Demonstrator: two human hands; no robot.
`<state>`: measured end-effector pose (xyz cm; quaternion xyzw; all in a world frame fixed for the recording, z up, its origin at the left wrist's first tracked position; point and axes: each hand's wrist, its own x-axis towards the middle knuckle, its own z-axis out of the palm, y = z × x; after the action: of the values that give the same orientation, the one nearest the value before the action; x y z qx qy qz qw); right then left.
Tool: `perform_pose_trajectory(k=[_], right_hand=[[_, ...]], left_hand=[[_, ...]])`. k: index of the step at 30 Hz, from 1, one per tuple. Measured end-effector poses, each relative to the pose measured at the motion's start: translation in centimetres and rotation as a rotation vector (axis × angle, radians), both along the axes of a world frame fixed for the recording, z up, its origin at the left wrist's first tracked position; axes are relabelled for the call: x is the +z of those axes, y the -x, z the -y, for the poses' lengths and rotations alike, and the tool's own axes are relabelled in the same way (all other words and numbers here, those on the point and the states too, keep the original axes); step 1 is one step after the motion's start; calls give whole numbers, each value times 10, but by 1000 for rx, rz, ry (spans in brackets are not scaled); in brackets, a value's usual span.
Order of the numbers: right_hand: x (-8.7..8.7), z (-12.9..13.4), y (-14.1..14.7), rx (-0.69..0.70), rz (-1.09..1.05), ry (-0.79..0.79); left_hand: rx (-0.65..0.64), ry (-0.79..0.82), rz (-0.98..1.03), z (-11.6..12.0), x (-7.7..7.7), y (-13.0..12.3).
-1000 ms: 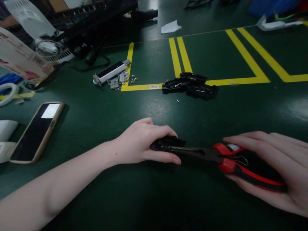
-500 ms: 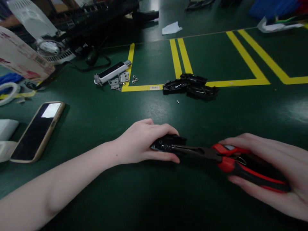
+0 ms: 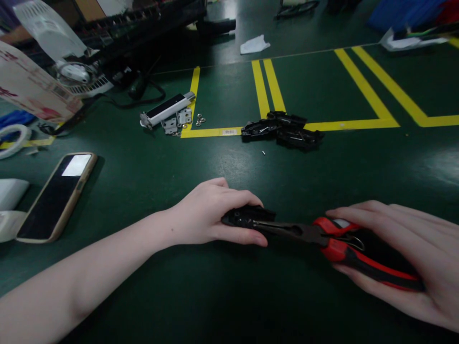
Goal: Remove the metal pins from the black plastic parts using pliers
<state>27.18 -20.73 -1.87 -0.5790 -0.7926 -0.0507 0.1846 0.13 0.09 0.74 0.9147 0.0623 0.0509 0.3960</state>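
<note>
Near the middle of the green table, my left hand (image 3: 218,210) is closed on a dark, elongated part (image 3: 247,215), thumb below and fingers above. My right hand (image 3: 401,253) grips the red and black handles of long-nose pliers (image 3: 308,234) at the right. The pliers' jaws point left and their tips lie against the part, between my left thumb and fingers. Whether the tips pinch something small cannot be made out. Farther back, several similar black parts (image 3: 283,129) lie in a heap, with thin metal pins on them. A tiny pin (image 3: 263,153) rests in front of the heap.
A phone (image 3: 53,196) lies at the left. Behind it are a roll of tape (image 3: 14,141), a white fan (image 3: 50,33) and a printed box (image 3: 36,86). A white and black device (image 3: 168,110) lies beside metal brackets (image 3: 175,122) and small rings (image 3: 200,119). Yellow tape (image 3: 351,125) marks the table.
The pliers and my right hand have shifted slightly left and tilted a little. My left hand keeps its hold on the black part, which has moved barely. The view has shifted slightly.
</note>
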Motion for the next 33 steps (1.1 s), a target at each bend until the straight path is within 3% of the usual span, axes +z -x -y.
perform_pose_trajectory(k=[21, 29, 33], right_hand=[[6, -4, 3, -10, -160, 81], [5, 3, 5, -43, -14, 17], [5, 4, 4, 22, 47, -51]], left_hand=[[-23, -128, 6, 0, -3, 0], [-34, -73, 44, 0, -4, 1], [-48, -45, 45, -1, -3, 1]])
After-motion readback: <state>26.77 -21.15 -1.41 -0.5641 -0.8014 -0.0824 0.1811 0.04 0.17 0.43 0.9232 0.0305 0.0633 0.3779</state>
